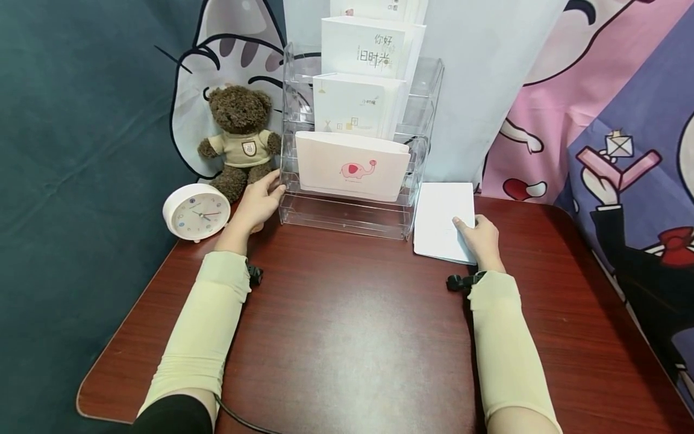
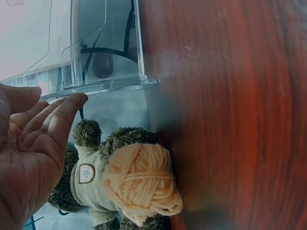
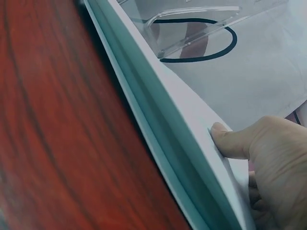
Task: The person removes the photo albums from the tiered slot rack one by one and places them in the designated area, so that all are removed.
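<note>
My left hand (image 1: 253, 207) touches the left side of a clear acrylic display rack (image 1: 347, 224), its fingers reaching out straight in the left wrist view. The tiered rack holds white booklets, the lowest a white card (image 1: 352, 167) with a pink elephant. At the rack's right, my right hand (image 1: 482, 242) grips the right edge of a white notebook (image 1: 441, 220). The thumb (image 3: 232, 142) lies on its cover, and the other fingers are partly hidden behind the edge. Layered, blue-green-tinted edges of the notebook show in the right wrist view.
A brown teddy bear (image 1: 238, 114) in a light shirt sits left of the rack. A ball of peach yarn (image 2: 141, 179) lies before it, mostly hidden by my left hand in the head view. A white round clock (image 1: 197, 212) stands near the left edge of the wooden table (image 1: 358, 325).
</note>
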Tool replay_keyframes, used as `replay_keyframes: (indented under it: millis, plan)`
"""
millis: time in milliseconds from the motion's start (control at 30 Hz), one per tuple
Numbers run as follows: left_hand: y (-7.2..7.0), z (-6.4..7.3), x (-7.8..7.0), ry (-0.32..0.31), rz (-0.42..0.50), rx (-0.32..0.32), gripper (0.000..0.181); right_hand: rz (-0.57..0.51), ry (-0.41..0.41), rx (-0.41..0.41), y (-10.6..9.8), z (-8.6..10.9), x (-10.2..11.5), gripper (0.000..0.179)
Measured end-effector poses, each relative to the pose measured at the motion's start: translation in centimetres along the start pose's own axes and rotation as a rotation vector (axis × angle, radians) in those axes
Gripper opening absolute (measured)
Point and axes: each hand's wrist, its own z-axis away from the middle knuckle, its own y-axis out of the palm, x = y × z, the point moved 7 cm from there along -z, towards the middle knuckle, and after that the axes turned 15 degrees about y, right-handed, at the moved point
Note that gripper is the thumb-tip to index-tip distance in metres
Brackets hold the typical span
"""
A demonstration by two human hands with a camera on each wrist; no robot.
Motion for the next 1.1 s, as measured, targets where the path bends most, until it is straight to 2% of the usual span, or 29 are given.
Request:
replay_keyframes:
  millis: [300, 733, 1100]
  plan:
    - [-0.04, -0.05, 0.23, 0.006, -0.012, -0.001, 0.056, 0.069, 0.011, 0.021, 0.48, -0.22, -0.02, 0.074]
    - [-0.03, 0.05, 0.18, -0.008, 0.004, 0.006, 0.057, 0.104, -0.006, -0.03, 0.31, 0.02, 0.23, 0.075]
    - [-0.04, 0.17, 0.0, -0.023, 0.007, 0.011, 0.057, 0.131, 0.001, -0.037, 0.26, 0.38, 0.11, 0.077]
